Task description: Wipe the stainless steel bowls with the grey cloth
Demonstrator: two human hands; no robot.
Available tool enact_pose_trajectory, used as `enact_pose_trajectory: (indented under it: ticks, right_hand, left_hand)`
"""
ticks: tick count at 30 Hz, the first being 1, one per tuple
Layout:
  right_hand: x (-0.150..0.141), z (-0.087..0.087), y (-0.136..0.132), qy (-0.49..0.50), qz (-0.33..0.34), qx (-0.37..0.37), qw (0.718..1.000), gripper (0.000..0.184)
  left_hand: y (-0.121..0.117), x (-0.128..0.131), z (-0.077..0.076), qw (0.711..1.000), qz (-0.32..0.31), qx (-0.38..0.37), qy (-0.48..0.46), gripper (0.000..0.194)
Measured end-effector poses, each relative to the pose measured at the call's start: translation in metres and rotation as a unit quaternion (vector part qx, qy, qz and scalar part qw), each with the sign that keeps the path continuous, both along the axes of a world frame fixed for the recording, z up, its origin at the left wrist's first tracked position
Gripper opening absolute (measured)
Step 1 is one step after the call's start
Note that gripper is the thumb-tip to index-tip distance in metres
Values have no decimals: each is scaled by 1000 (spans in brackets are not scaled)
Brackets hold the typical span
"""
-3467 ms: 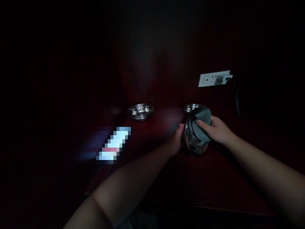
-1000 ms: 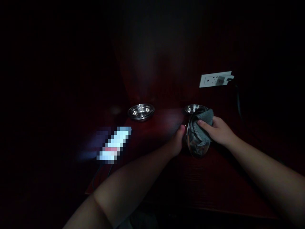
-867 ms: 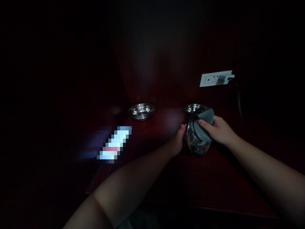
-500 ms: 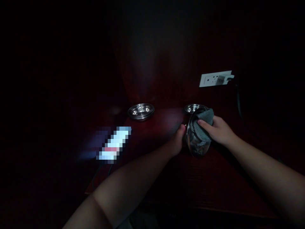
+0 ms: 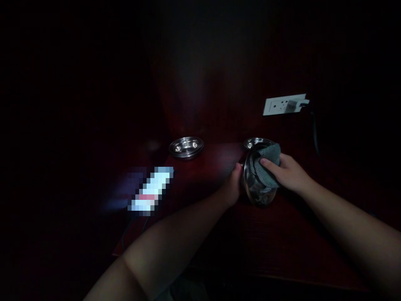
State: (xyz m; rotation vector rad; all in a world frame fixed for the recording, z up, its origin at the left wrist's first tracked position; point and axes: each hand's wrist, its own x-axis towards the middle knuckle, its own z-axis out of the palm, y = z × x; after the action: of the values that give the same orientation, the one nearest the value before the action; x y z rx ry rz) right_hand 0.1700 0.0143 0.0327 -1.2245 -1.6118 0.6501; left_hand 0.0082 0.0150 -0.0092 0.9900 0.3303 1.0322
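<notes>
A shiny metal bowl [image 5: 258,195] is tilted on its side above the dark red table, its hollow facing right. My left hand [image 5: 232,186] grips it from the left; the thumb shows, while the other fingers are hidden behind the bowl. In my right hand [image 5: 283,170] is a folded grey-green cloth [image 5: 270,161], pressed against the inside of the bowl with the thumb on top. Just behind the held bowl stands another metal bowl [image 5: 257,142], partly covered by it.
A stack of metal bowls [image 5: 186,147] stands at the back left of the table [image 5: 266,246]. Nearer on the left lies a lit, pixelated screen [image 5: 152,190] with a cable. On the wall at right is a white socket [image 5: 284,104] with a plug and cord. The surroundings are very dark.
The held bowl has turned slightly in my left hand over the last half second, and its rim sits a little further left. My right hand keeps the cloth in nearly the same place.
</notes>
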Motion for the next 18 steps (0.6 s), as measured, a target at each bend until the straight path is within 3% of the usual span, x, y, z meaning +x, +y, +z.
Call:
enact_pose_trajectory:
  ticks: [3,8,11,18]
  right_hand:
    - [0,-2,1,-9,-6,2,1000,27]
    - [-3,-2,0,-35,-9,-8,999,27]
    - [-2,-2,-1,-48,-11,6,999,27]
    - [11,2,2,-80,-67,77,992,31]
  left_hand:
    - [-2,-1,6,1000,12,-11,-9,68]
    - [-7,-2,2,995,39,87,-13,66]
    - [-8,-3,0,994,44,101,-6,64]
    - [-9,-10,15,997,-65,-38,0,48]
